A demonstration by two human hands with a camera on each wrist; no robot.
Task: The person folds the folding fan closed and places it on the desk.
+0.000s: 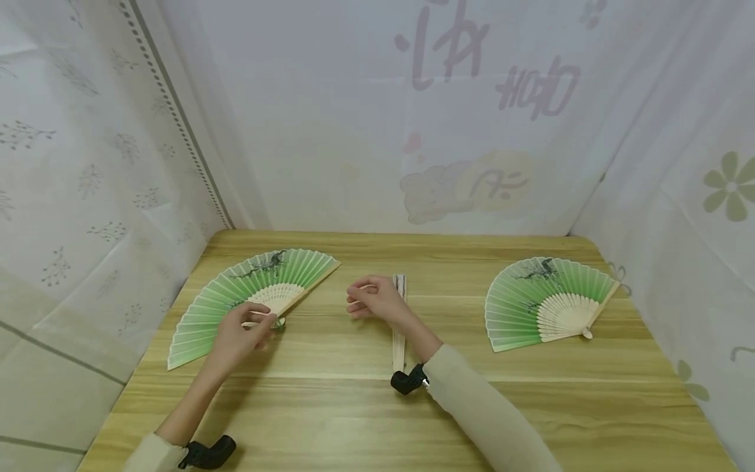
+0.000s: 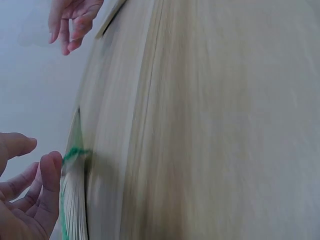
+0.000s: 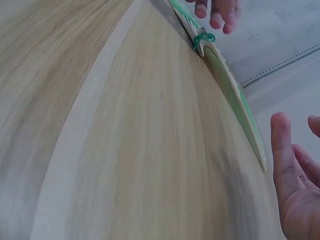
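A spread green folding fan (image 1: 203,321) with a dark branch print lies at the left of the wooden table. Over its ribs near the pivot is my left hand (image 1: 236,337), thumb and fingers apart in the left wrist view, gripping nothing. A green cord (image 2: 75,152) hangs at the fan's pivot. My right hand (image 1: 377,301) hovers between this fan and a folded fan (image 1: 398,354), its fingers loosely bent and holding nothing. The right forearm partly covers the folded fan, which lies lengthwise mid-table. Another spread green fan (image 1: 531,305) lies at the right.
The wooden table (image 1: 330,419) has its back edge against a printed white curtain (image 1: 330,131). More patterned cloth hangs on the left (image 1: 88,164) and right (image 1: 696,216) sides. Black wrist mounts (image 1: 209,452) are on both arms.
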